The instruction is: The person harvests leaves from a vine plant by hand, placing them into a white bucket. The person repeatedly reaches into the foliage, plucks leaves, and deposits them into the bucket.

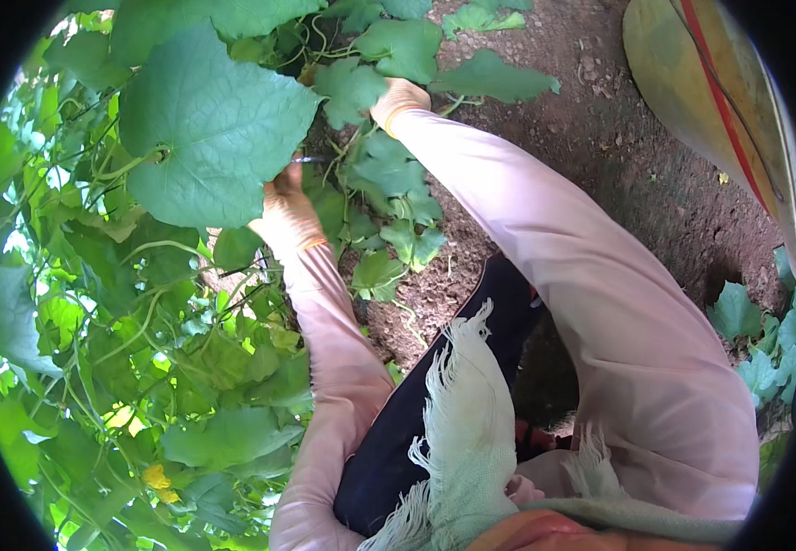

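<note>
My left hand, in a tan knit glove with an orange cuff edge, reaches in among the vines. A broad green leaf covers part of it. Its visible fingers look curled in. Right beside the fingertips a small shiny, thin thing pokes out, too little of it showing to name. Farther out and to the right is my right hand, gloved the same way. Its fingers disappear behind a lobed leaf, so their grip is hidden. Leafy vine stems hang between the two hands.
Dense climbing foliage fills the left side, with a yellow flower low in it. Brown soil lies to the right. A yellowish sheet-like object with a red stripe stands at upper right. A fringed pale green scarf hangs before me.
</note>
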A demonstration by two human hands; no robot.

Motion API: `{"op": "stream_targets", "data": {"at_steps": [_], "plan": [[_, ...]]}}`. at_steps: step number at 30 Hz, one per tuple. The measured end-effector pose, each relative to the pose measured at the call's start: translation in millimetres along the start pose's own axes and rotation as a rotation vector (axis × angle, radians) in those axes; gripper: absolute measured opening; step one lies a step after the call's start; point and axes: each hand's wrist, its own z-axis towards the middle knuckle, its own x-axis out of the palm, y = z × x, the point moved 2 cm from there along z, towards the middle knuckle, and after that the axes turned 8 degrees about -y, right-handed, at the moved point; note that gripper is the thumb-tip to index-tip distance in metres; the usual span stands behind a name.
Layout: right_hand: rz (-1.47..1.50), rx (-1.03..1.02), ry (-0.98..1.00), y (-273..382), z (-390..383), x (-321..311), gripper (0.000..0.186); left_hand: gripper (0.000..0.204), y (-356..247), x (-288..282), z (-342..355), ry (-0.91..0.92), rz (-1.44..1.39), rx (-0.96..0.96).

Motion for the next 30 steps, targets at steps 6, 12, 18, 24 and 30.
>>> {"op": "stream_targets", "data": {"at_steps": [6, 12, 18, 24, 30], "plan": [[0.637, 0.037, -0.182, -18, -78, -49, 0.034, 0.04, 18, -28, 19, 0.129, -0.136, -0.149], [0.737, -0.235, -0.456, -88, -206, -118, 0.021, 0.016, 20, -22, -51, 0.044, 0.124, -0.172], [0.482, -0.35, -0.43, -79, -324, -252, 0.021, 0.017, 69, -41, -155, 0.204, 0.306, -0.157], [0.623, -0.219, -0.711, -85, -373, -393, 0.025, 0.021, 84, -40, -229, 0.488, 0.561, -0.189], [-0.032, -0.143, -0.699, -140, -300, -477, 0.036, 0.022, 93, 2, -247, 0.817, 0.693, -0.186]]}}
